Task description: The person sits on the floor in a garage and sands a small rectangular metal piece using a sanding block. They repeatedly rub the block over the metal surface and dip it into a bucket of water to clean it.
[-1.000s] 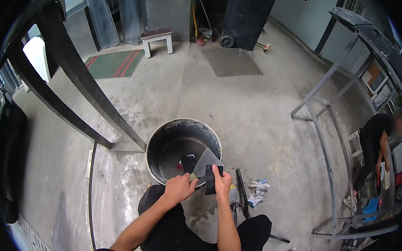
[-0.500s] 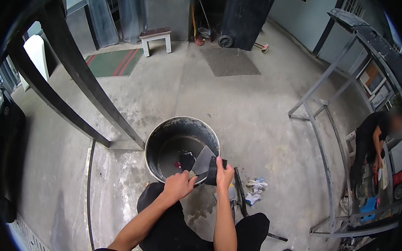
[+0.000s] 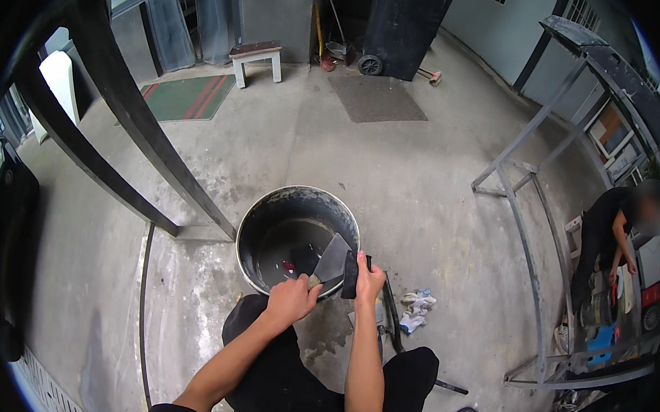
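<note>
My left hand [image 3: 293,300] is closed around the handle of a putty knife [image 3: 332,258], its wide grey blade pointing up over a round black tub [image 3: 248,217]. In my right hand [image 3: 369,276] is a dark, flat, block-like piece [image 3: 351,273], held upright against or right beside the blade; I cannot tell whether they touch. Both hands are at the tub's near right rim. Inside the tub lies what looks like shallow dark liquid, with a small red thing [image 3: 288,266] in it. My knees are on either side, close to the tub.
White-and-blue gloves [image 3: 417,310] and a dark bar [image 3: 393,318] lie right of the tub. Dark metal legs [image 3: 133,116] rise at the left. A metal frame [image 3: 524,219] stands at the right, with another person [image 3: 600,232] working behind it. A stool [image 3: 256,57] and wheeled bin [image 3: 403,31] are farther off.
The dark piece in my right hand has turned slightly and looks narrower. My left hand keeps its hold on the putty knife. The other person's hand has shifted a little.
</note>
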